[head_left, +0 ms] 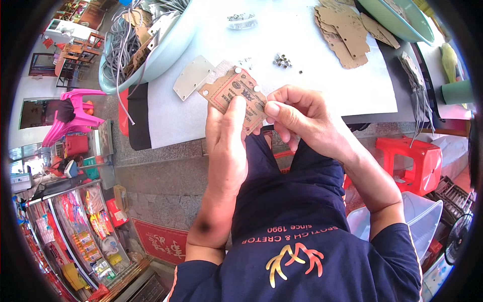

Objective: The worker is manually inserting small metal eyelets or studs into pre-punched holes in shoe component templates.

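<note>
My left hand (226, 133) grips a printed brown cardboard piece (225, 94) above the table's near edge, thumb on its face and fingers behind. Small round white caps sit at several of its corners. My right hand (309, 118) pinches the piece's right corner between thumb and fingers; whether a small part is in that pinch is hidden. Just beyond the cardboard, a pale grey flat card (192, 78) with small holes rests on the white sheet. Several small metal caps (283, 61) lie in a cluster ahead of my right hand.
White sheeting (347, 95) covers the table. A pale green basin (168, 53) of grey cords and cardboard stands left; another basin (410, 20) is far right. Shaped cardboard pieces (347, 40) are piled near it. A clear dish (242, 22) holds small parts. A red stool (412, 161) stands right.
</note>
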The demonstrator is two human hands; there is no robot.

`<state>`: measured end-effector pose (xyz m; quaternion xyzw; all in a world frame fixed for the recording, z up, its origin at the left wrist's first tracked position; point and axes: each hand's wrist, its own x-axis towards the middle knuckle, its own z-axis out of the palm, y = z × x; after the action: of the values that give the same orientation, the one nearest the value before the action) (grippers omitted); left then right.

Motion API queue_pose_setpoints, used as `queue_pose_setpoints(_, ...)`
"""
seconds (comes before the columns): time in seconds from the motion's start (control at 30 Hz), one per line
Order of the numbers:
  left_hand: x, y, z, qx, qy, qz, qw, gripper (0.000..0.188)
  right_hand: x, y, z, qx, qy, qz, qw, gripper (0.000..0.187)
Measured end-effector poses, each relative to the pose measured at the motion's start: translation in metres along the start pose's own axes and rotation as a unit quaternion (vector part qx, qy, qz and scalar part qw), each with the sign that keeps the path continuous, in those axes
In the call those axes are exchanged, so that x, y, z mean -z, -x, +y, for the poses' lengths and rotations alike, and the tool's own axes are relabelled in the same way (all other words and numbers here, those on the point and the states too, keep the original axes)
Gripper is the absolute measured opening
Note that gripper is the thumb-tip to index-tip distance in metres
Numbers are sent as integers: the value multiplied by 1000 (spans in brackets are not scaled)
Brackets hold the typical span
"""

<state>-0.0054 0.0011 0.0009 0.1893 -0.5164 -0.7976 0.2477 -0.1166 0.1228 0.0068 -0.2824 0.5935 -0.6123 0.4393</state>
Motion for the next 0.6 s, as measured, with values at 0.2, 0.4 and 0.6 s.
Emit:
queue_pose_setpoints(0.2, 2, 0, 3, -7, -38, -32, 999, 28, 2, -2, 4, -14, -102, 16, 995, 26)
queue_pose_setpoints(0.4, 9, 5, 0, -21, -74, -55, 995, 23, 0, -1, 3, 5, -94, 20, 995, 25)
queue_pose_setpoints(0.6, 20, 3, -6, -10, -60, -19, 998, 21, 0, 3, -1, 14, 52, 68, 996, 20)
